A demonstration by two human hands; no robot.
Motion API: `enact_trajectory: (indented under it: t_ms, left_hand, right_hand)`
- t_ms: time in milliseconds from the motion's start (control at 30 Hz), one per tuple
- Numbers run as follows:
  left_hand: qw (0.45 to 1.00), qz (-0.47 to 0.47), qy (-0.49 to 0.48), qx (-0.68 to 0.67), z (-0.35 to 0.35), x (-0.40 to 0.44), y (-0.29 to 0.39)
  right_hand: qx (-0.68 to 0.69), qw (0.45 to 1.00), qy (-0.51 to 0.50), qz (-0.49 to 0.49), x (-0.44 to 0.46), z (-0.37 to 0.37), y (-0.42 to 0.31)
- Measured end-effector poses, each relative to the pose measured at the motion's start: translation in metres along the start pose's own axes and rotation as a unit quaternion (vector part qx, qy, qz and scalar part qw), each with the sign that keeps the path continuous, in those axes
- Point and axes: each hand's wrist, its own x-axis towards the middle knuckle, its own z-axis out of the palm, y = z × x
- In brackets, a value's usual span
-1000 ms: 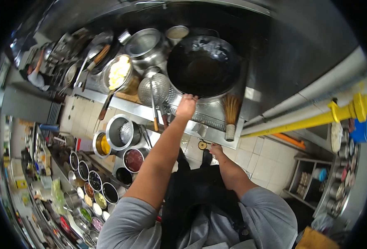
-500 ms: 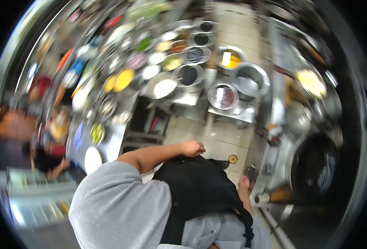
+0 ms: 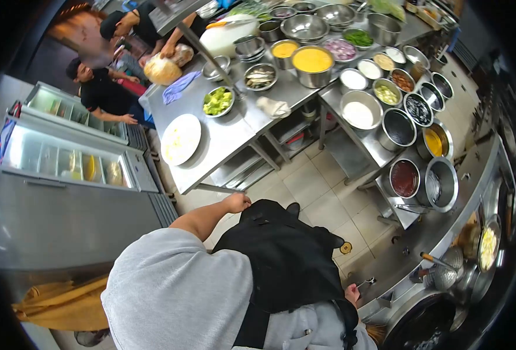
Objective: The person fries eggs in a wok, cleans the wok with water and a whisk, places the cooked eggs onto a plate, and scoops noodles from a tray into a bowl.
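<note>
In the head view, the right hand (image 3: 352,293) is found at the lower right, beside the stove front (image 3: 421,242), with its fingertips at the near end of a thin metal lever (image 3: 366,282). The lever is located low on that front; its long axis is seen to run from the hand up and to the right in the picture, and its far end is directed at the panel. The right fingers are bent, but much of the hand is obscured, and whether the lever is gripped cannot be told. The left hand (image 3: 236,202) is held at the edge of the black apron (image 3: 281,256), well apart from the stove, its fingers curled inward and nothing seen in its hold. A dark wok (image 3: 424,321) is set on the stove at the lower right, its open side upward and partly cut off by the view. Just beyond it a perforated skimmer (image 3: 446,269) is noted, near a wooden-ended handle (image 3: 433,258) pointed to the left. On the tiled floor (image 3: 316,189), a round yellow disc (image 3: 345,248) is observed just beside a dark shoe (image 3: 331,238); any marking on it is too small to be read.
</note>
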Motion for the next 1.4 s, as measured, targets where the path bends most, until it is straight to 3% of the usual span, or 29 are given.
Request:
enact_trajectory:
  t_ms: [200, 267, 300, 367, 467, 833, 1400]
  left_hand:
    - [0.996, -0.065, 0.048, -0.036, 0.022, -0.019, -0.056]
    - [0.995, -0.061, 0.059, -0.052, 0.02, -0.016, -0.06]
    - [0.994, -0.066, 0.066, -0.065, 0.016, -0.014, -0.057]
    - [0.991, -0.068, 0.073, -0.093, 0.008, -0.011, -0.049]
    - [0.984, -0.075, 0.085, -0.139, 0.002, -0.004, -0.042]
    - [0.989, -0.014, 0.06, -0.131, 0.019, 0.019, -0.04]
    - [0.986, -0.035, 0.032, -0.157, 0.005, 0.033, -0.014]
  right_hand:
    - [0.037, 0.998, -0.044, -0.025, 0.011, -0.006, 0.035]
    - [-0.08, 0.993, 0.086, 0.004, -0.005, -0.001, 0.007]
    - [-0.078, 0.993, 0.085, 0.004, -0.006, -0.002, 0.007]
    - [-0.038, 0.997, 0.053, 0.044, -0.004, -0.004, 0.004]
    - [0.076, 0.996, 0.034, 0.011, 0.018, 0.003, 0.052]
    - [0.161, 0.981, 0.083, 0.064, 0.011, 0.014, 0.04]
    - [0.291, 0.948, 0.082, 0.097, 0.016, 0.015, 0.051]
